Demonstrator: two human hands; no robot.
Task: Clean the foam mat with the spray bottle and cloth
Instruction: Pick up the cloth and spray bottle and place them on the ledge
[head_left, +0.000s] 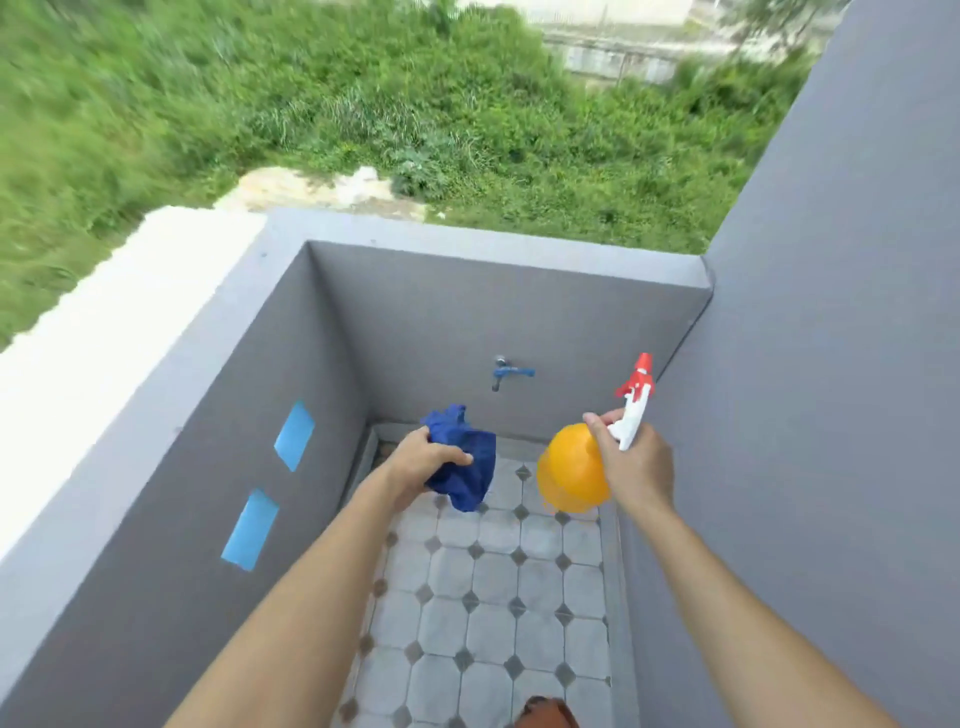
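The foam mat is nowhere in view, so no spraying or wiping can yet be done on it; the person appears only to be carrying the tools at the ready.

On the left, the grey side wall (171, 519) bears two blue tape patches (294, 435), which play no evident part in the job. Next comes the left hand (423, 460), its fingers (460, 458) closed around a bunched blue cloth (465, 465) that hangs loose below the grip, well above the tiled floor (488, 597). Held crumpled like this, it looks ready to wipe as soon as a surface is wet.

Behind and between the hands, a blue tap (506, 373) juts from the back wall (493, 312), apart from both hands. To the right, the right hand (636, 467) has its fingers wrapped round the neck of the spray bottle (571, 475), below the red-and-white trigger head, with the orange body hanging down and to the left. The nozzle points up and away, so the bottle seems carried rather than aimed.

The narrow walled space hems both arms in: the tall grey wall (805, 415) stands close beside the bottle hand. A brown object (545, 714) at the bottom edge is too cut off to identify. Beyond the walls lies grass (311, 104), blurred.
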